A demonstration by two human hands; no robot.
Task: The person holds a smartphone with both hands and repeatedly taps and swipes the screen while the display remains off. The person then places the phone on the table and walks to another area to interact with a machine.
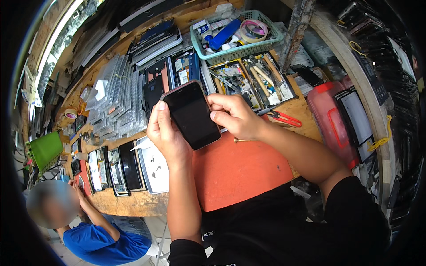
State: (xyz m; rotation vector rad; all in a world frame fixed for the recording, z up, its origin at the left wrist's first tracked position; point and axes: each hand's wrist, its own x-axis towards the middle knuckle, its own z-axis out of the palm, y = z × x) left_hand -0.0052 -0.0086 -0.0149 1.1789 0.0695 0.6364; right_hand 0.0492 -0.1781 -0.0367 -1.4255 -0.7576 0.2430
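A: Where could this go wrong for you?

B: The likeliest trouble, I'd judge, is a slip. Your phone (191, 117) is held up over the far edge of the red mat (244, 173), its top tipped toward your left. If your left hand (168, 131) loosens while your right hand (236, 116) pulls at the side, it could twist out and drop.

A: Would the mat catch it for you?

B: Perhaps, but you have red-handled pliers (286, 119) and a thin brass-coloured rod (243, 140) near that far edge. Landing on either could mark the glass. Beyond them, the wooden-handled tools (262, 82) crowd the surface (120, 204), so a small part falling there could be hard for you to find.

A: And how are your hands posed?

B: Your left comes up from below, curled around the phone's left side, thumb along that edge, holding it. Your right forearm slants in from the lower right, with thumb and bent forefinger close together at the opposite edge. You seem to be touching it there, but I can't tell whether you're pinching or merely resting. The screen faces you, dark.
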